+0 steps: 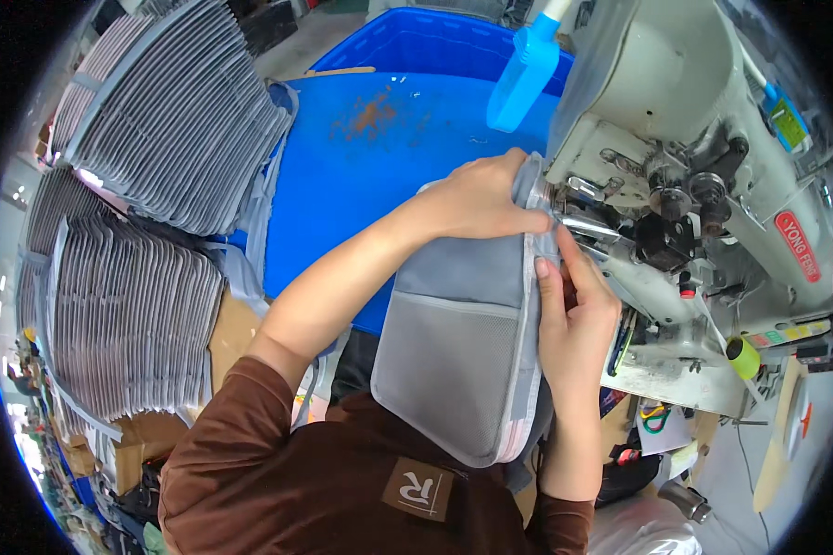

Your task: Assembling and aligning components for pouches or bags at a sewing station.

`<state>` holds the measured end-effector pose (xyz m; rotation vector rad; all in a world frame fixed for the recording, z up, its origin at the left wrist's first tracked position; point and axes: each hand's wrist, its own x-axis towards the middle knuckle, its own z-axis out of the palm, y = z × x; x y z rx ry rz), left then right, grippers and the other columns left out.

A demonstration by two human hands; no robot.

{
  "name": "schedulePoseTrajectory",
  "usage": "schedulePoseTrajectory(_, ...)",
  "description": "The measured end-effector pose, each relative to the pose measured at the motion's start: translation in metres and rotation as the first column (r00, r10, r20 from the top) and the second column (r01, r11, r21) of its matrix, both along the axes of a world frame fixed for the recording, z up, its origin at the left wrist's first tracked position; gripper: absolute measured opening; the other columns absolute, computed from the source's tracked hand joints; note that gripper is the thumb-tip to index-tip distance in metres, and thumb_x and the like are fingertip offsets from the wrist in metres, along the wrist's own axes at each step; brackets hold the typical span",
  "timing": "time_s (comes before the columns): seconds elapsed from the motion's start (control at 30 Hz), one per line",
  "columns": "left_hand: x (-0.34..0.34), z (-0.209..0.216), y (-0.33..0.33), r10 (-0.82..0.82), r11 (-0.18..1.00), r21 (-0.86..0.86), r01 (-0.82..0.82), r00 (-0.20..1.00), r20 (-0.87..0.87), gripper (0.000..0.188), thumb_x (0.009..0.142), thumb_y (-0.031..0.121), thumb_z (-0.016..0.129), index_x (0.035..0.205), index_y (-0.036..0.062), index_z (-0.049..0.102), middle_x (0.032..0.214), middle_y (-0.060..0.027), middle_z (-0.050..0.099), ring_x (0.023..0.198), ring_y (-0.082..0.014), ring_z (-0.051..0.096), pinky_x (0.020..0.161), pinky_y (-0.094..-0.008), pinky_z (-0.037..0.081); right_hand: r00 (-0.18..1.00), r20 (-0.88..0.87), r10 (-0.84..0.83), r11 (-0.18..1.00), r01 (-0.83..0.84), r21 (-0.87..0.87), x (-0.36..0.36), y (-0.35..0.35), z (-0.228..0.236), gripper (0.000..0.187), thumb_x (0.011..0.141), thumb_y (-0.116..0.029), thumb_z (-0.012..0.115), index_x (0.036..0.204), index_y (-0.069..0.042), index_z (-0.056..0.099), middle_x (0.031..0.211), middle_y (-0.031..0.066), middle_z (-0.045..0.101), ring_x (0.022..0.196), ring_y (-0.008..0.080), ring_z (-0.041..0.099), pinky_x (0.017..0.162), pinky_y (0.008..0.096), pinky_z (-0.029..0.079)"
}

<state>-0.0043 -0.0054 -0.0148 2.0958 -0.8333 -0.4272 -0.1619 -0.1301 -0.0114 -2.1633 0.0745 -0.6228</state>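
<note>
A grey fabric bag piece [467, 268] with a mesh pocket [449, 375] and a light zipper strip along its right side hangs from the sewing machine [680, 166] down to my lap. My left hand [486, 199] grips its upper edge, thumb on the seam, right beside the machine's needle area. Just below, my right hand [578, 310] pinches the same edge between thumb and fingers. The fingertips of both hands almost meet at the seam. The needle and presser foot are mostly hidden behind the fabric and my hands.
Tall bundles of stacked grey panels [171, 120] tied with strips stand on the left. A blue board [342, 185] with a brown stain lies ahead, a blue bin [426, 42] behind it. A light-blue plastic holder [523, 79] hangs near the machine. Green-handled scissors [655, 418] lie at right.
</note>
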Motion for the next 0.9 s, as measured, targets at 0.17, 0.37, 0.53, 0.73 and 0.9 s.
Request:
schedulePoseTrajectory(0.17,-0.017,-0.016,0.005,0.025,0.991,-0.137,0.005,0.976,0.216,0.102,0.070,0.044,0.074,0.143,-0.0137,0.031,0.139,-0.0349,0.044,0.131,-0.0451,0.044,0.110,-0.0439,0.036,0.997,-0.072,0.014,0.945,0.010,0.326,0.000,-0.002,-0.013,0.033,0.093,-0.006,0.067,0.121,0.008,0.059,0.069,-0.0011,0.052,0.059,0.0039,0.043,0.053,0.0204,0.036)
schedulePoseTrajectory(0.37,0.002,-0.024,-0.003,-0.001,0.976,-0.218,0.025,0.994,0.107,0.103,0.069,0.042,0.074,0.143,-0.0140,0.030,0.142,-0.0348,0.041,0.134,-0.0447,0.040,0.113,-0.0429,0.033,0.988,-0.066,0.143,0.659,-0.045,0.751,0.003,0.000,-0.017,0.021,0.096,-0.007,0.064,0.114,0.003,0.057,0.072,-0.0074,0.053,0.063,-0.0006,0.043,0.057,0.0156,0.032)
schedulePoseTrajectory(0.53,0.009,-0.025,-0.007,-0.020,0.975,-0.219,0.033,0.998,0.062,0.101,0.069,0.041,0.074,0.142,-0.0145,0.034,0.144,-0.0344,0.039,0.134,-0.0443,0.039,0.113,-0.0425,0.033,0.982,-0.109,0.152,0.580,0.001,0.815,0.005,0.000,-0.013,0.016,0.098,-0.009,0.062,0.109,0.001,0.058,0.078,-0.0042,0.063,0.064,-0.0010,0.045,0.058,0.0153,0.035)
schedulePoseTrajectory(0.73,0.008,-0.029,-0.005,-0.019,0.952,-0.300,0.067,0.987,0.159,0.099,0.073,0.040,0.072,0.146,-0.0089,0.027,0.140,-0.0342,0.042,0.132,-0.0459,0.040,0.112,-0.0447,0.032,0.986,-0.117,0.120,0.638,0.014,0.770,-0.018,-0.018,-0.008,0.017,0.101,-0.019,0.057,0.109,-0.003,0.058,0.071,-0.0012,0.057,0.059,0.0041,0.046,0.054,0.0192,0.042)
schedulePoseTrajectory(0.9,0.008,-0.027,-0.005,-0.073,0.948,-0.300,0.104,0.991,0.115,0.096,0.076,0.039,0.071,0.147,-0.0087,0.027,0.146,-0.0311,0.038,0.138,-0.0410,0.036,0.116,-0.0417,0.027,0.988,0.013,-0.151,0.722,0.101,0.685,-0.041,-0.054,-0.008,0.028,0.105,-0.031,0.047,0.107,-0.004,0.057,0.067,0.0027,0.053,0.048,0.0068,0.045,0.042,0.0206,0.042)
